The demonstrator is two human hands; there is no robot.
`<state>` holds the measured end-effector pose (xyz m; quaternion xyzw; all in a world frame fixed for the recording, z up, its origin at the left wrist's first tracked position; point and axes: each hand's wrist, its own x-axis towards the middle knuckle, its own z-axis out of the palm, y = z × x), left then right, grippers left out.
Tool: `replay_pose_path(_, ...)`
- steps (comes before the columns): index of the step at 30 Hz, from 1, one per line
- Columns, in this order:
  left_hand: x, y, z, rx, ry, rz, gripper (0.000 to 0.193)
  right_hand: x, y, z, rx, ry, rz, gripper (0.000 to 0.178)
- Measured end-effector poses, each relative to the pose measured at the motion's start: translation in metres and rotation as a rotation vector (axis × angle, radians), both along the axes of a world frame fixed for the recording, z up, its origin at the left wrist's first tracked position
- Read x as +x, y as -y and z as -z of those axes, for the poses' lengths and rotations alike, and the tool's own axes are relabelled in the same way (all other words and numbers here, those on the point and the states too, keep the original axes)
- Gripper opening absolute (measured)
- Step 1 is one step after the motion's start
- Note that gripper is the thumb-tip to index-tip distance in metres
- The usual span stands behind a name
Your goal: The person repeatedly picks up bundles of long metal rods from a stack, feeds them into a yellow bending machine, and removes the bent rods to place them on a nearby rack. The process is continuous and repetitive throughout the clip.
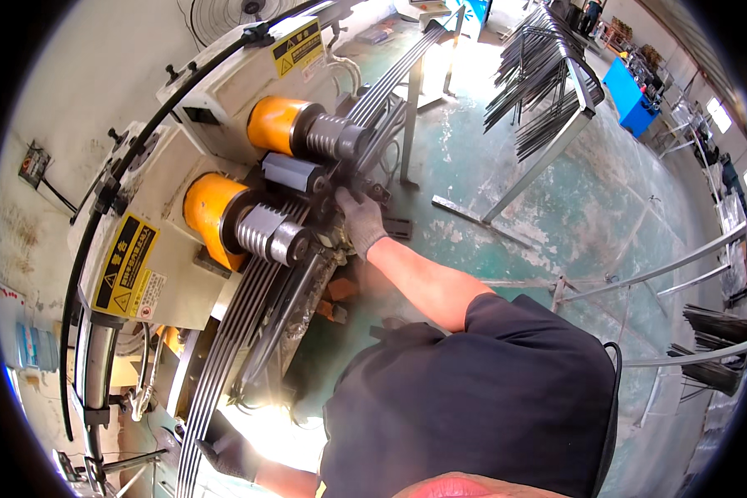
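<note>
Seemingly midway: metal rods (237, 328) lie along the grooved rollers (266, 233); I can't tell whether my left hand (232, 454) or right hand (360, 222) grips.

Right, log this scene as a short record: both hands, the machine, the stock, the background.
Left hand: dark glove, low in view, beside the long metal bars; contact unclear
Right hand: grey glove, at the machine, near a grey block; grip hidden
Machine: pale, with two orange cylinders, grooved rollers, yellow warning labels
Stock: bars side by side, slanting up toward the rollers
Background: metal rack holding dark rods; blue cabinet; fan
</note>
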<state>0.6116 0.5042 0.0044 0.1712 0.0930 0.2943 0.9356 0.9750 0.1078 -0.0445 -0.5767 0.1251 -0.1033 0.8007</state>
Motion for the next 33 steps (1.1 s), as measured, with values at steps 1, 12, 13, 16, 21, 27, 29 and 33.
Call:
replay_pose_path(1, 0.008, 0.005, -0.008, 0.046, -0.082, -0.069, 0.049, -0.003, 0.002, -0.008, -0.003, 0.005, 0.0, 0.042)
replay_pose_path(12, 0.089, 0.03, -0.193, 1.025, -0.375, -0.888, 0.028, 0.057, 0.005, -0.017, 0.102, -0.091, -0.107, 0.03)
replay_pose_path(13, 0.096, 0.033, -0.207, 1.064, -0.364, -0.914, 0.027, 0.06, 0.006, -0.027, 0.121, -0.129, -0.151, 0.03)
replay_pose_path(16, 0.129, 0.047, -0.237, 1.128, -0.334, -0.9, 0.027, 0.059, 0.011, -0.053, 0.129, -0.142, -0.228, 0.03)
replay_pose_path(21, 0.19, 0.066, -0.273, 1.228, -0.333, -0.472, 0.048, 0.103, 0.008, -0.023, -0.052, 0.034, -0.206, 0.048)
replay_pose_path(27, 0.242, 0.115, -0.314, 1.398, -0.355, -0.473, 0.054, 0.098, 0.001, -0.024, -0.079, 0.0, -0.22, 0.054)
replay_pose_path(29, 0.259, 0.115, -0.319, 1.514, -0.233, -0.513, 0.05, 0.081, -0.004, -0.046, -0.136, 0.023, -0.241, 0.057)
replay_pose_path(33, 0.31, 0.161, -0.318, 1.512, -0.182, -0.275, 0.05, 0.077, 0.013, -0.048, -0.153, 0.069, -0.205, 0.054)
